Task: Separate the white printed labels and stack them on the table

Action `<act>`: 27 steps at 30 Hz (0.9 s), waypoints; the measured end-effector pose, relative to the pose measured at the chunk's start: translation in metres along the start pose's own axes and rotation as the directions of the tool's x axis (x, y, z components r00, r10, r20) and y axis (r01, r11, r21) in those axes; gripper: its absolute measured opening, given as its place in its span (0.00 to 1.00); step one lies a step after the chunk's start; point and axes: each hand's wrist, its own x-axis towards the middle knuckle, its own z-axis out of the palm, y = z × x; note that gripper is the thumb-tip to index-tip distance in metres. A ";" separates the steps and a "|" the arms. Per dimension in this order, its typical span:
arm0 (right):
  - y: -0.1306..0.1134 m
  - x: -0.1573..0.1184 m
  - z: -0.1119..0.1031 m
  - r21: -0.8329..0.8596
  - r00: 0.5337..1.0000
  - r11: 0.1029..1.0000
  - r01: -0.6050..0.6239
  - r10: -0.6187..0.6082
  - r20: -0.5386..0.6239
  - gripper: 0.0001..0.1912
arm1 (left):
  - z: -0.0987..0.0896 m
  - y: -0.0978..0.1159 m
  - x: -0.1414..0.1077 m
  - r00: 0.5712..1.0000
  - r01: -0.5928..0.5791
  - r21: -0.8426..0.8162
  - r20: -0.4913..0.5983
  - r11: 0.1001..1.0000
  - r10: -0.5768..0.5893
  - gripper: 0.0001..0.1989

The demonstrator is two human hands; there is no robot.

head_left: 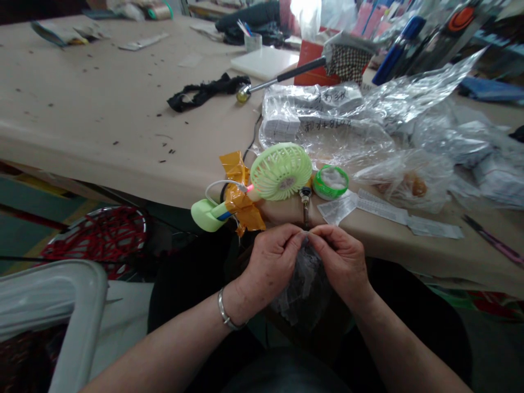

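My left hand (273,261) and my right hand (343,262) meet just off the table's front edge, thumbs and forefingers pinched together. A small pale bit shows between the fingertips; its kind is too small to make out. Directly beyond them, a thin metal rod fixture (305,206) sticks out from the table edge. Below the hands is a heap of translucent, whitish scraps (305,286), partly hidden by them. Whether it joins what the fingers hold, I cannot tell. Strips of white printed labels (382,208) lie to the right of the fixture.
A green fan (281,172) is taped at the table edge, beside a green round tub (331,183). Clear plastic bags (335,131) cover the right side. A pink-handled cutting tool (493,240) lies far right. A white plastic chair (88,278) stands lower left.
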 end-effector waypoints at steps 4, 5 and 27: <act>-0.004 -0.018 -0.009 -0.020 0.995 0.999 -0.045 0.046 0.085 0.07 | -0.002 -0.005 -0.013 0.999 0.019 -0.047 0.038 0.999 -0.017 0.11; -0.007 -0.021 -0.013 -0.060 0.994 0.998 -0.021 0.027 0.106 0.06 | -0.002 -0.009 -0.016 0.999 0.030 -0.046 0.036 0.998 -0.029 0.11; -0.005 0.038 -0.069 -0.671 0.780 0.516 0.532 -0.608 0.150 0.04 | 0.012 -0.050 -0.027 0.963 0.245 0.003 0.112 0.970 -0.243 0.08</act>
